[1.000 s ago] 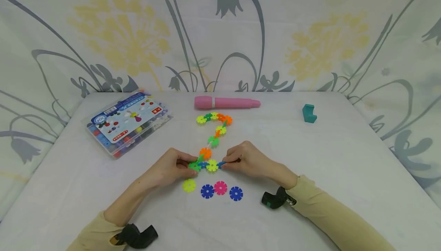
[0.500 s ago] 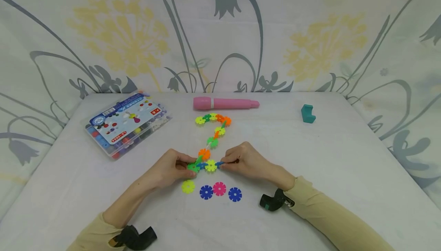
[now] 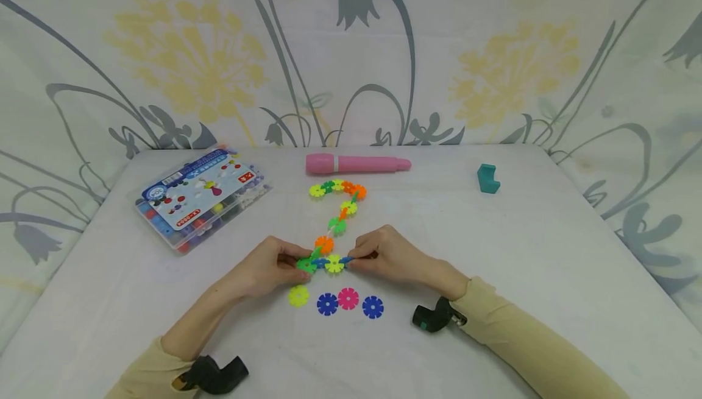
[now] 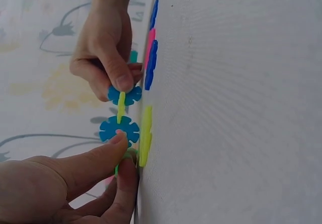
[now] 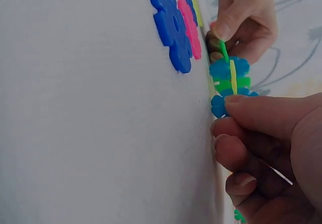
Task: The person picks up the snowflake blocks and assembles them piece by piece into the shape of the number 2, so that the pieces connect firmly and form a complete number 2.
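Note:
A chain of notched plastic snowflake discs in green, yellow, orange and blue lies on the table in a shape like a 2, its orange disc (image 3: 324,245) just above the hands. My left hand (image 3: 269,270) pinches the green disc (image 3: 306,265) at the chain's lower left corner. From there the bottom row runs right through a blue disc (image 4: 119,129) and a yellow disc (image 3: 334,264) to a blue end disc (image 5: 219,106). My right hand (image 3: 386,256) pinches that end disc between thumb and fingers. It is slotted edge-on against the yellow one.
Nearer me lie a loose yellow disc (image 3: 298,296), two dark blue discs (image 3: 327,304) and a pink disc (image 3: 348,298). Behind the chain is a pink tube-like object (image 3: 356,164). A clear parts box (image 3: 200,195) stands at back left, a teal block (image 3: 488,178) at back right.
The whole head view has drifted slightly to the left. Both hands keep the same hold on the chain.

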A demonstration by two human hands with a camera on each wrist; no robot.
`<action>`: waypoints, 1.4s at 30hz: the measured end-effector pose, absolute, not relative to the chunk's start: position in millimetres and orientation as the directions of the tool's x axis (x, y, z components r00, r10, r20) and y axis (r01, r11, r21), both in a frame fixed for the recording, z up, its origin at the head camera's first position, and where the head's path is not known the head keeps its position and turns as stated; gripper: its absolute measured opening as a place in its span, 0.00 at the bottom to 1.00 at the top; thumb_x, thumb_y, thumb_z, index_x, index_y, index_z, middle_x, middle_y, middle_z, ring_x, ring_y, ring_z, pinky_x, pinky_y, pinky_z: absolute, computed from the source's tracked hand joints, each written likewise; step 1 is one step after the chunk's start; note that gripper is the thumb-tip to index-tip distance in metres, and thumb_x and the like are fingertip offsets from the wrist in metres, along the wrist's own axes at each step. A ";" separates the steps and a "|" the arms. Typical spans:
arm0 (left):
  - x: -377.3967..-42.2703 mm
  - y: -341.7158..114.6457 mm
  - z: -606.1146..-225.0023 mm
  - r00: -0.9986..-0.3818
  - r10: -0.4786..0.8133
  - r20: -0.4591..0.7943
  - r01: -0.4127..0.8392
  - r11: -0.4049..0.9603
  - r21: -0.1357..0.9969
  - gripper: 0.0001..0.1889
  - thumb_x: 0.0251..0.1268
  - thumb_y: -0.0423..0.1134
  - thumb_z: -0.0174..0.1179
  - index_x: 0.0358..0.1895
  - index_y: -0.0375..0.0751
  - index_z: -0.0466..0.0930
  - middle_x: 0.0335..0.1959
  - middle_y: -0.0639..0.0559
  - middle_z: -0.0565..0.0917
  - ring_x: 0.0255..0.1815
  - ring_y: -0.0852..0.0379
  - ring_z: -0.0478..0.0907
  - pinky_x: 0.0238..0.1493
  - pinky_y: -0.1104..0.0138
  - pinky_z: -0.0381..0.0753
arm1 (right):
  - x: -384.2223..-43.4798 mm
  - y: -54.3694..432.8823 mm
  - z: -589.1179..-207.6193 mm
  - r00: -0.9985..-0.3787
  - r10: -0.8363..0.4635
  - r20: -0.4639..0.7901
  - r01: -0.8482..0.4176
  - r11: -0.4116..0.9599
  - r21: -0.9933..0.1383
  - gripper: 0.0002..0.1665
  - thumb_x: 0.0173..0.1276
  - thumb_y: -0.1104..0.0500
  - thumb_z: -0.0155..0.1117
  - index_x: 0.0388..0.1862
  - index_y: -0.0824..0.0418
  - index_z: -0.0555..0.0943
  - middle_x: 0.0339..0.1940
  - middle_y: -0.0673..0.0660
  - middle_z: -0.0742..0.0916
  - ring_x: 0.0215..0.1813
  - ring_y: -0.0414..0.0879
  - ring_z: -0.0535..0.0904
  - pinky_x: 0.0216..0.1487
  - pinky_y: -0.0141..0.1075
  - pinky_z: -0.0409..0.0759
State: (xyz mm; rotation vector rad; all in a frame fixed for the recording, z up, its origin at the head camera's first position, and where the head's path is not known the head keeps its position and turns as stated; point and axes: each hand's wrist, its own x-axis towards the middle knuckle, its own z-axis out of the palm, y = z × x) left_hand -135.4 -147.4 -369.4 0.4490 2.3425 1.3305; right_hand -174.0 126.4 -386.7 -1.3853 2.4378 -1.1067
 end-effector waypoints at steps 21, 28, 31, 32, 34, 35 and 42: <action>-132.1 -149.3 -369.3 -0.866 0.456 -0.206 0.059 0.503 0.862 0.23 0.63 0.35 0.68 0.60 0.30 0.80 0.41 0.48 0.82 0.39 0.54 0.73 0.39 0.72 0.76 | -158.8 155.8 -359.7 -0.571 -0.804 -0.166 -0.455 0.478 -0.751 0.10 0.64 0.56 0.74 0.44 0.54 0.88 0.32 0.43 0.85 0.35 0.37 0.78 0.40 0.29 0.80; -131.6 -148.0 -369.2 -0.870 0.447 -0.207 0.051 0.500 0.865 0.23 0.63 0.36 0.68 0.60 0.30 0.80 0.40 0.48 0.82 0.39 0.54 0.73 0.39 0.72 0.76 | -151.1 157.0 -363.0 -0.501 -0.855 -0.133 -0.503 0.412 -0.760 0.14 0.59 0.58 0.77 0.44 0.55 0.87 0.35 0.46 0.85 0.35 0.35 0.77 0.37 0.28 0.79; -131.4 -147.9 -369.3 -0.870 0.445 -0.211 0.047 0.500 0.865 0.23 0.63 0.36 0.68 0.60 0.30 0.80 0.40 0.48 0.82 0.39 0.54 0.72 0.38 0.72 0.76 | -149.9 154.2 -366.2 -0.496 -0.855 -0.152 -0.490 0.420 -0.763 0.14 0.58 0.57 0.78 0.44 0.55 0.87 0.35 0.46 0.84 0.34 0.36 0.77 0.36 0.28 0.78; -131.2 -147.9 -369.5 -0.870 0.444 -0.214 0.042 0.499 0.866 0.23 0.63 0.36 0.68 0.60 0.30 0.80 0.40 0.48 0.82 0.39 0.54 0.72 0.39 0.72 0.76 | -149.5 153.1 -367.3 -0.496 -0.854 -0.156 -0.490 0.424 -0.762 0.14 0.58 0.57 0.78 0.43 0.54 0.87 0.35 0.46 0.84 0.34 0.35 0.77 0.36 0.28 0.78; -130.7 -147.9 -369.8 -0.869 0.442 -0.222 0.031 0.497 0.867 0.23 0.64 0.36 0.68 0.61 0.30 0.79 0.40 0.49 0.82 0.39 0.54 0.72 0.39 0.72 0.76 | -148.7 151.6 -369.0 -0.497 -0.853 -0.158 -0.493 0.427 -0.758 0.13 0.57 0.57 0.79 0.42 0.54 0.87 0.35 0.46 0.84 0.33 0.35 0.76 0.36 0.28 0.79; -130.5 -147.8 -370.0 -0.869 0.442 -0.225 0.027 0.496 0.868 0.23 0.64 0.36 0.68 0.61 0.30 0.79 0.41 0.48 0.82 0.39 0.54 0.72 0.39 0.72 0.76 | -148.3 151.3 -369.6 -0.498 -0.852 -0.158 -0.496 0.430 -0.755 0.13 0.57 0.58 0.79 0.41 0.54 0.87 0.35 0.45 0.83 0.33 0.34 0.76 0.36 0.28 0.79; -130.4 -147.6 -369.5 -0.873 0.431 -0.227 0.023 0.501 0.865 0.23 0.63 0.36 0.68 0.61 0.31 0.80 0.41 0.49 0.82 0.40 0.54 0.72 0.40 0.71 0.76 | -145.8 149.6 -368.0 -0.503 -0.842 -0.194 -0.479 0.458 -0.748 0.11 0.60 0.58 0.77 0.39 0.52 0.83 0.34 0.44 0.82 0.34 0.35 0.75 0.38 0.29 0.79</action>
